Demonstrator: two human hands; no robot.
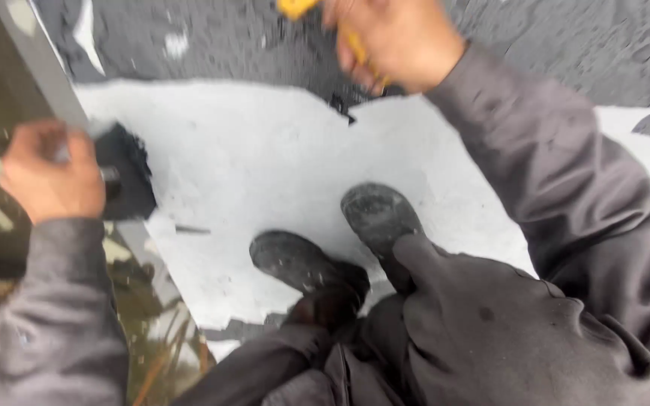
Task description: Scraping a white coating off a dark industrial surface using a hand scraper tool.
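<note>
My left hand (50,177) is closed around a thin metal stub at the left edge, right beside a torn black flap (126,180) of roofing sheet. My right hand (393,37) grips a yellow-handled tool (299,9) at the top of the view, over the dark rough surface. The tool's working end is cut off by the frame. Between the hands lies a pale grey patch (265,165) where the dark covering is stripped away. My two dark boots (340,240) stand on that patch.
A grey metal edge strip (39,68) runs diagonally along the left side, with a drop and debris below it (152,353). Dark textured roofing (566,45) covers the top and right. A small black scrap (342,105) lies near the patch's upper border.
</note>
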